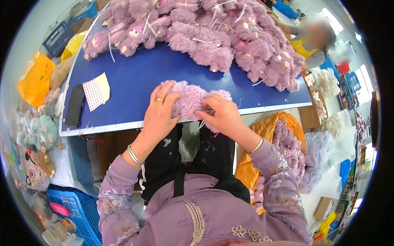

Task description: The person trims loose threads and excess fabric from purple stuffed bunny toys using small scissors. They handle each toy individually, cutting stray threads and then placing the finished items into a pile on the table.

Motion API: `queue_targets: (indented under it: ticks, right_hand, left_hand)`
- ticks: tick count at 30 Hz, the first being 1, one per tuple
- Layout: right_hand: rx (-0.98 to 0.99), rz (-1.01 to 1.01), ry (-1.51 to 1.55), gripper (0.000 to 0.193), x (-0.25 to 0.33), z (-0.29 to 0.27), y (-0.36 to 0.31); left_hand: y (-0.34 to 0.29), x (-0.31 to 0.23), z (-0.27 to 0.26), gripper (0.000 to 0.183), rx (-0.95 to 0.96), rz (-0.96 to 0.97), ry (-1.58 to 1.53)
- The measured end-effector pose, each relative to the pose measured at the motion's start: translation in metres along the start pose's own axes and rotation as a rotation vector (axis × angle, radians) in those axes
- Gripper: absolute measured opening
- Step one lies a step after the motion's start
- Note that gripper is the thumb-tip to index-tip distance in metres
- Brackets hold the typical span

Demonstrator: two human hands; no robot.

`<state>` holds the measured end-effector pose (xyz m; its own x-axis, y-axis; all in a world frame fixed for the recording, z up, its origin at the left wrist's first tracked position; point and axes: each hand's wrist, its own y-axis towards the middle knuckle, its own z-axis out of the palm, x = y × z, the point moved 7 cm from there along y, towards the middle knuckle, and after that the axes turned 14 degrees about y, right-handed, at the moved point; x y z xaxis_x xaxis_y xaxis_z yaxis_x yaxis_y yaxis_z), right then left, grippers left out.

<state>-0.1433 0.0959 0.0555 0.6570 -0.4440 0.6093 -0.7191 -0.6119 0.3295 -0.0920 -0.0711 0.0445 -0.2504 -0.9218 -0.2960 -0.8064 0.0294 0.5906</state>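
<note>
Holding the plush [189, 99] at the near edge of the worktop [135, 88], left hand [161, 110] curled over one end, right hand [223, 112] pinching its fur nearer the other, probably for steadiness, with the pile [211, 47] beyond, apparently for elbow room.

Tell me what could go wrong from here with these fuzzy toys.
The toy in your left hand and right hand is at the front edge of the table, so it might drop if your grip slips. The white ties on the pile could tangle when one is pulled out. Those heaped near the right edge might slide off.
</note>
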Motion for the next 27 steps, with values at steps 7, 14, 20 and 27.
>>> queue_targets:
  ticks: [7,14,20,27]
  right_hand:
    - [-0.003,0.079,-0.055,0.027,0.004,0.007,-0.006]
    - [0.069,0.049,0.012,0.029,-0.005,0.005,-0.014]
    - [-0.102,0.151,0.101,0.043,-0.025,-0.002,-0.011]
    - [0.156,0.189,0.006,0.042,-0.037,-0.015,0.010]
  left_hand:
    - [0.010,0.000,0.011,0.055,0.028,-0.061,0.012]
    - [0.007,-0.006,0.014,0.052,-0.026,-0.049,0.020]
    - [0.012,-0.021,0.022,0.050,-0.020,-0.013,0.016]
    - [0.015,-0.027,0.025,0.050,0.007,-0.035,0.002]
